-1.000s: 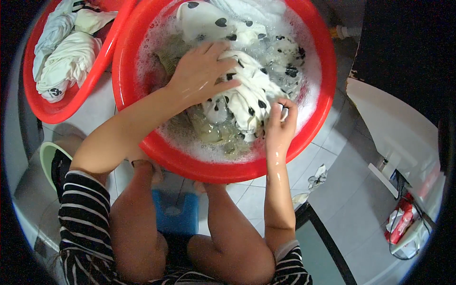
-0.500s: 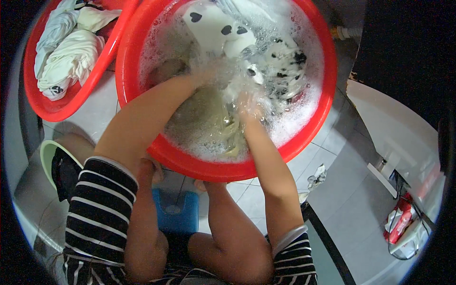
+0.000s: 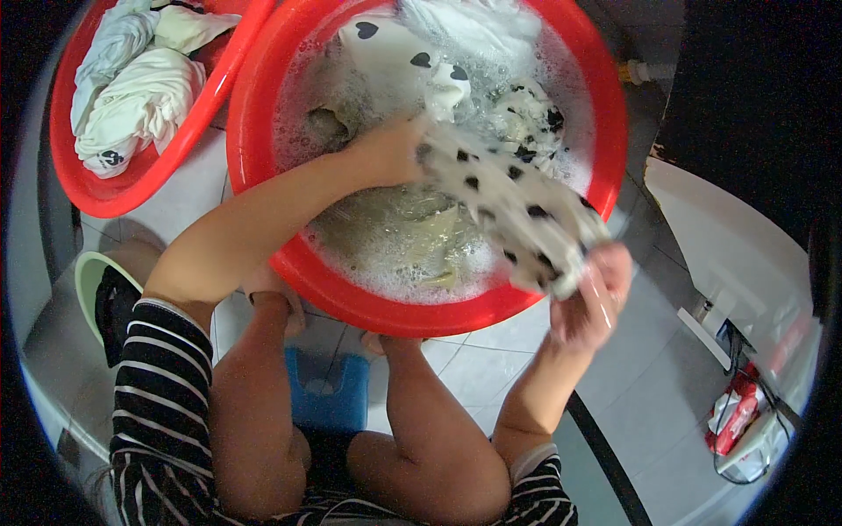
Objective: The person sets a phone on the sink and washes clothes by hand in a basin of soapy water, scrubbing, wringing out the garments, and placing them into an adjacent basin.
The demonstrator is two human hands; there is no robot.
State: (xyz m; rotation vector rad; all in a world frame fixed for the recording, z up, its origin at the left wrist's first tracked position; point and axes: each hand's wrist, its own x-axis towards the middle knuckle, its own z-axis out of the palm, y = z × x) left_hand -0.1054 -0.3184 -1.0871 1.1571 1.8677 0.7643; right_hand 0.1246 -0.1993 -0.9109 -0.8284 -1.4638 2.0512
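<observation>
So since half a second ago, the right hand [image 3: 592, 298] has come up out of the suds in mid-frame and swung over to right of centre, past the edge of the big red tub [image 3: 386, 311], bringing one end of the black-spotted white cloth [image 3: 517, 197] along. That cloth now runs in a long twist from the middle of the frame down to the right, over the water. The right hand's fingers are curled in around its lower end — pretty snug from the look of it. The left hand [image 3: 399, 149] is at the cloth's other end, near the middle of the tub; it's smeared by motion blur, so I can't tell how far its fingers are closed or whether they grip the cloth.

In the tub there's a white heart-print piece [image 3: 386, 53] at the top of the frame, a black-and-white bundle [image 3: 535, 123] to the right of it, and an olive cloth [image 3: 434, 241] lower down in the foam. Upper left is a smaller red basin [image 3: 114, 202] with a twisted white garment [image 3: 145, 105] and a pale blue one [image 3: 110, 53] — both out of the water.
</observation>
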